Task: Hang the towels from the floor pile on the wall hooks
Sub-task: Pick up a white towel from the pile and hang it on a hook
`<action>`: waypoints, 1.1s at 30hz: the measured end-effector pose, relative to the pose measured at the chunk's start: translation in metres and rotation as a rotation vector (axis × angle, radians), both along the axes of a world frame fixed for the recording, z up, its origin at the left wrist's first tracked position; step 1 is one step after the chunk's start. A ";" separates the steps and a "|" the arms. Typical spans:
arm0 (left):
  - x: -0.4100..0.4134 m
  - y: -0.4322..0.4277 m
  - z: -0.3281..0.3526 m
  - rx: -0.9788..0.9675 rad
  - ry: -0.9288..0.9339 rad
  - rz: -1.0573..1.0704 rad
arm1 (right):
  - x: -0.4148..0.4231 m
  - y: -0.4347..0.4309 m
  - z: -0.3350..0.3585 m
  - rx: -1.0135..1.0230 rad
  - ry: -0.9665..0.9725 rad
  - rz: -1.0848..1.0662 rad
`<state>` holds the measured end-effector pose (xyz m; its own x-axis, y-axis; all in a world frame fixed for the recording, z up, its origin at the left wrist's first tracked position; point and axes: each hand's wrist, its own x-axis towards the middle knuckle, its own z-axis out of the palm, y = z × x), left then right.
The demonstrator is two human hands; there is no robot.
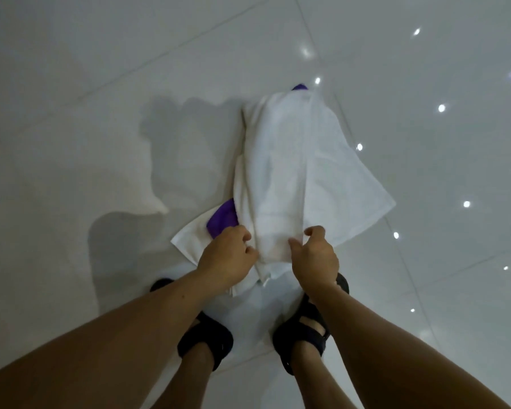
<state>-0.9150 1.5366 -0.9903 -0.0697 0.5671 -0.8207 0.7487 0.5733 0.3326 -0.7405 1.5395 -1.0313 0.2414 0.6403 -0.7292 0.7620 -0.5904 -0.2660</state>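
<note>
Head view looks straight down at a glossy white tiled floor (71,143) dotted with reflected ceiling lights. Both bare arms reach forward and down to a white towel (292,178) that stretches away from the hands, its far end lying over the pile on the floor. The left hand (227,258) grips the towel's near edge on its left side, fingers curled into the cloth. The right hand (314,255) pinches the same edge on its right side, thumb and bent fingers closed on a fold. A purple towel (222,221) shows beneath the white one just beside the left hand, and a small purple patch peeks out at the far end. Another white cloth corner (189,236) sticks out to the left under the purple one. Two feet in black sandals (205,340) stand on the floor below the hands, the towel's near corner hanging between them.
</note>
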 end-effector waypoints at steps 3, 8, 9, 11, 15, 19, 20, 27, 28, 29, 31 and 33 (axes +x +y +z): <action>-0.008 0.010 0.041 0.011 -0.032 -0.036 | -0.006 0.017 0.049 0.099 0.091 0.047; -0.025 0.041 0.150 0.081 -0.037 -0.045 | -0.026 0.070 0.184 0.297 0.394 -0.084; -0.029 0.048 0.177 0.106 -0.042 -0.062 | -0.030 0.082 0.218 0.330 0.426 -0.135; -0.037 0.064 0.236 0.170 -0.054 -0.076 | -0.038 0.104 0.288 0.384 0.484 -0.161; -0.056 0.087 0.358 0.392 -0.100 -0.030 | -0.058 0.132 0.434 0.442 0.653 -0.007; -0.076 0.097 0.470 0.517 -0.185 -0.137 | -0.081 0.149 0.578 0.375 0.811 0.177; -0.081 0.099 0.496 0.510 -0.229 -0.117 | -0.086 0.151 0.608 0.357 0.838 0.239; -0.107 0.095 0.636 0.558 -0.326 0.030 | -0.105 0.169 0.774 0.436 0.913 0.413; -0.106 0.091 0.654 0.582 -0.337 0.026 | -0.108 0.168 0.792 0.413 0.965 0.414; -0.103 0.087 0.672 0.600 -0.355 0.037 | -0.110 0.167 0.808 0.382 1.018 0.434; -0.097 0.078 0.700 0.617 -0.363 0.083 | -0.116 0.163 0.839 0.339 1.108 0.509; -0.091 0.069 0.723 0.601 -0.318 0.140 | -0.120 0.159 0.865 0.360 1.151 0.604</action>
<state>-1.0064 1.6056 -0.2673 0.0170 0.9329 -0.3596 0.4946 0.3047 0.8139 -0.8608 1.6989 -0.1666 -0.7746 0.6252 -0.0954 0.1169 -0.0068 -0.9931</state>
